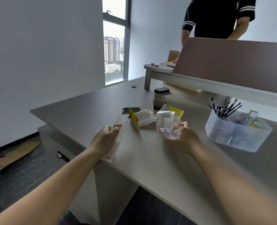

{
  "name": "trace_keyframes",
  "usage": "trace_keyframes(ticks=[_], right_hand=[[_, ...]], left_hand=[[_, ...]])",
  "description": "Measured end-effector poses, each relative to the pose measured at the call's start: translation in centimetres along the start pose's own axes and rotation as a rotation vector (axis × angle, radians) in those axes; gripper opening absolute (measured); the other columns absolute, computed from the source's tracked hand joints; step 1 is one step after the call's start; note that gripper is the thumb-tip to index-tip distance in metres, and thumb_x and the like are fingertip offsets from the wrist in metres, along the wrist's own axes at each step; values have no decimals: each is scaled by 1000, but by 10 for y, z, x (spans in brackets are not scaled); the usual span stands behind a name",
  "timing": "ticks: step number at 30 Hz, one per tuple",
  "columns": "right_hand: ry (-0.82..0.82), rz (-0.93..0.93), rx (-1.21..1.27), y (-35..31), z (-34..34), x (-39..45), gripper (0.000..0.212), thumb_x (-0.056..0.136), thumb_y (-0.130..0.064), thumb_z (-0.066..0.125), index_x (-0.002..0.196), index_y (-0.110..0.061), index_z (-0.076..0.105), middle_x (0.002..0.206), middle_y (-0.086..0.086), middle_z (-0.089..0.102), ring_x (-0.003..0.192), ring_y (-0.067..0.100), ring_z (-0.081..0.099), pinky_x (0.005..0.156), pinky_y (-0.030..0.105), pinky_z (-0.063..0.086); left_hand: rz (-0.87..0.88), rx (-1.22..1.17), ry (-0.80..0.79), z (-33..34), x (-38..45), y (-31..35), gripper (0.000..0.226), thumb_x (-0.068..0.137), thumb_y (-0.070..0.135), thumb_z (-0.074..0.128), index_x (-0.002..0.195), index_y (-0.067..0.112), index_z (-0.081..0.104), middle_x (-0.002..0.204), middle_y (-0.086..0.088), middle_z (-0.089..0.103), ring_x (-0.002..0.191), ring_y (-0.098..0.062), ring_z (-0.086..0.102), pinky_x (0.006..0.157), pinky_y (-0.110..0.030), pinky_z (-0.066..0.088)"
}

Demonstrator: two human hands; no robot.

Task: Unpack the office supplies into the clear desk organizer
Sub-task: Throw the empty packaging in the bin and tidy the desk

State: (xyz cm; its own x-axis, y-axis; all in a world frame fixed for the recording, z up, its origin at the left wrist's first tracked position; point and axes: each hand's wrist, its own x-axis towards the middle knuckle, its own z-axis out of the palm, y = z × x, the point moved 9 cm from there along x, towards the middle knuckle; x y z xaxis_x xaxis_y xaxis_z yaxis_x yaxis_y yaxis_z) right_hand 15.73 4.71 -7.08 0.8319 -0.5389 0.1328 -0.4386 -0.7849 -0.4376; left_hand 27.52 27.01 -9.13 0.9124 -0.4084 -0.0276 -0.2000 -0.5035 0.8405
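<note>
My left hand (104, 140) grips a flat clear plastic package (118, 137) with a red label, held on edge at the desk's near edge. My right hand (183, 137) pinches a small clear plastic box (171, 134) beside a clear bag with a white and red label (164, 123). Just behind lie two yellow-topped packages (141, 118) (175, 112). The clear desk organizer (236, 133) stands to the right; black pens (227, 109) stick up in its back compartment, small metal clips fill the front left one, and coloured items lie at the back right.
An open small carton (158, 102), a dark flat piece (131, 109), a black eraser-like block (161, 90) and a small wrapper (133, 85) lie farther back on the desk (150, 159). A raised shelf with a brown divider (231, 65) runs behind. Another person (218, 17) stands beyond it.
</note>
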Motion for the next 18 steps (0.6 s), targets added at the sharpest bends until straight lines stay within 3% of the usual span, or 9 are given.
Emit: trace_keyframes(ticks=[9, 14, 18], right_hand=[[216, -60, 265, -24, -15, -50, 36, 76, -30, 68, 104, -9, 58, 114, 15, 56, 101, 27, 53, 78, 24, 33], [148, -202, 302, -76, -16, -96, 36, 77, -32, 67, 104, -10, 56, 113, 13, 57, 92, 19, 49, 77, 29, 38], [46, -294, 333, -131, 3, -134, 36, 77, -34, 67, 103, -12, 57, 106, 7, 57, 93, 21, 53, 74, 30, 43]], left_hand=[[24, -182, 31, -21, -54, -19, 23, 94, 33, 36, 99, 12, 45, 81, -6, 51, 71, -21, 49, 65, -31, 38], [0, -289, 98, -52, -111, -43, 18, 94, 28, 39, 78, 21, 43, 74, -5, 52, 62, -19, 50, 55, -27, 39], [-79, -313, 181, -84, -152, -83, 17, 95, 26, 38, 92, 11, 45, 75, -4, 50, 61, -16, 48, 51, -26, 35]])
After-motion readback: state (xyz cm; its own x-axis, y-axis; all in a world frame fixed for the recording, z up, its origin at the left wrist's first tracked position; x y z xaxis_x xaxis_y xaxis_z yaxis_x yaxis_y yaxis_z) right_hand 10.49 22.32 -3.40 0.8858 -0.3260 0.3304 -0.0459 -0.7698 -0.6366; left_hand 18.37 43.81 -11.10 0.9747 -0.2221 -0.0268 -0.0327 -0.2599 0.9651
